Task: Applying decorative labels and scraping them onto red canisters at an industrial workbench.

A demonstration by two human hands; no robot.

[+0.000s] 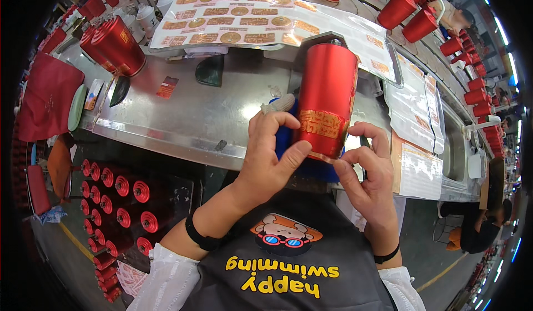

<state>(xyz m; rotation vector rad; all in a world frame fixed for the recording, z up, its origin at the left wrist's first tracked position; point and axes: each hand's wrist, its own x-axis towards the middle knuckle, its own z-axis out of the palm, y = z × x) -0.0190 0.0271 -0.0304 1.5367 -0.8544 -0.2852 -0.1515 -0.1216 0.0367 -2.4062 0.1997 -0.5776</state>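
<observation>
Bracing with digits parted, our left hand point(271, 154) touched the glossy red cylinder point(328, 81); whether our right hand point(371, 180) pinched anything at its near rim, we could not tell. We judged the ornate gold decal point(321, 124) being applied, edge-smoothing called for next. Beyond lay the silver steel bench point(177, 114) and white gold-printed sheet point(239, 20).

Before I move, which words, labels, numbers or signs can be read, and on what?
Wording isn't copied here; places only.
Black apron: large yellow lettering, legible, upside down.
Red canister: gold ornamental characters, not clearly legible.
Sticker sheet: gold labels, too small to read.
Maroon cloth: faint line, too small.
</observation>
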